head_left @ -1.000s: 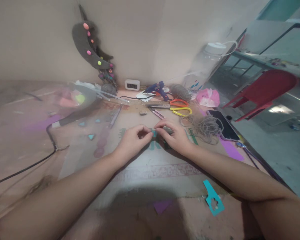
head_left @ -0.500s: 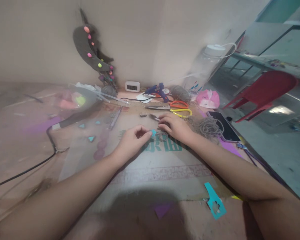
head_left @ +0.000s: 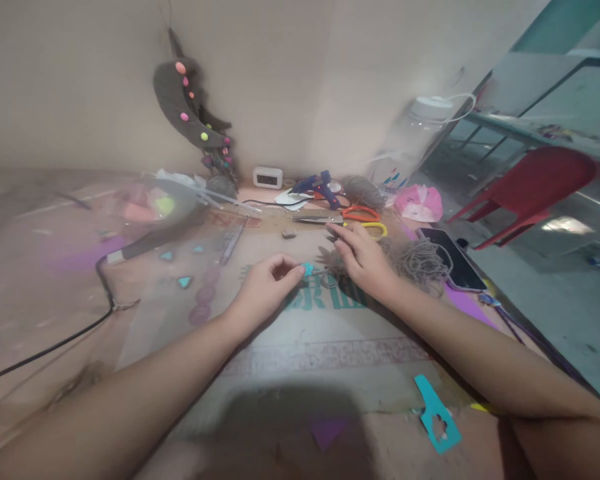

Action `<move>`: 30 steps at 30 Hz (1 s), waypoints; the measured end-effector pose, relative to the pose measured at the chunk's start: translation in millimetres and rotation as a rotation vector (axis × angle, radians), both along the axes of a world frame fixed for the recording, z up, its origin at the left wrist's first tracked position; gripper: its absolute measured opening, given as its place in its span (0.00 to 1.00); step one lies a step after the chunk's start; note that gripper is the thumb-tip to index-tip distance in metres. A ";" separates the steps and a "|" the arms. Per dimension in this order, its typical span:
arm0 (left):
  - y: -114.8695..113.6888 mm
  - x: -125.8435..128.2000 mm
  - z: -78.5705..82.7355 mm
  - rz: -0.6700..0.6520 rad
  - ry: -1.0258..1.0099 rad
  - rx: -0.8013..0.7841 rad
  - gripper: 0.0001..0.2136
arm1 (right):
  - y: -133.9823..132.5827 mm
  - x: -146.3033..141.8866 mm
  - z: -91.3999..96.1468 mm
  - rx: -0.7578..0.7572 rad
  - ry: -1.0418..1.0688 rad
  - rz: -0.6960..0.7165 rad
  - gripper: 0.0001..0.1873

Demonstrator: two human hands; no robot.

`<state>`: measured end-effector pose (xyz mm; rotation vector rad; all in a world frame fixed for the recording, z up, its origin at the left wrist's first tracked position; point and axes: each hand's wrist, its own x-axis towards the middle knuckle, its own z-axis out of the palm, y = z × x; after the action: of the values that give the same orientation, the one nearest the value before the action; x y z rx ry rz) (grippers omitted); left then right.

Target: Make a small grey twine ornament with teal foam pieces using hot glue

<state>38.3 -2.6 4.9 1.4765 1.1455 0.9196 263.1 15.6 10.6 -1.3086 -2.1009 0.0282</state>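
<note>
My left hand rests on the mat in the middle, thumb and forefinger pinched on a small teal paper piece. My right hand lies just right of it, fingers stretched forward and apart. Its fingertips reach toward the scissors with orange and yellow handles. A tangle of grey twine lies right beside the right hand, and a thin loop of it sits on the mat between the two hands.
A blue glue gun, a small white clock, a phone, a pink mask and a clear water jug stand farther back. A teal paper offcut lies near my right forearm. A black cable crosses the left side.
My right hand let go of the teal piece and moved forward and right toward the scissors, its fingers opening. My left hand stayed put, still pinching the piece.
</note>
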 end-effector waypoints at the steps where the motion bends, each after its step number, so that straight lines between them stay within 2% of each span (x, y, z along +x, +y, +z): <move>1: -0.2 -0.1 0.0 0.008 0.004 0.006 0.11 | -2.6 -0.9 0.5 0.021 0.021 0.024 0.22; 5: -0.9 -0.1 -0.1 0.028 0.026 0.043 0.09 | -10.3 -3.6 -1.8 0.074 -0.004 0.173 0.23; 8: -1.7 0.1 0.7 0.022 0.036 0.066 0.09 | -12.8 -4.3 -2.5 0.103 -0.074 0.231 0.21; 13: -2.5 -0.4 2.1 0.025 0.045 0.059 0.09 | -13.6 -4.9 0.1 0.192 -0.122 0.234 0.20; 30: -2.5 0.2 0.4 0.022 0.054 0.076 0.09 | -12.3 -6.8 -0.7 0.195 -0.222 0.235 0.18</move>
<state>38.4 -5.0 5.3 1.5610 1.1798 0.9529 256.3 3.3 9.9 -0.9837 -2.3688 -0.2255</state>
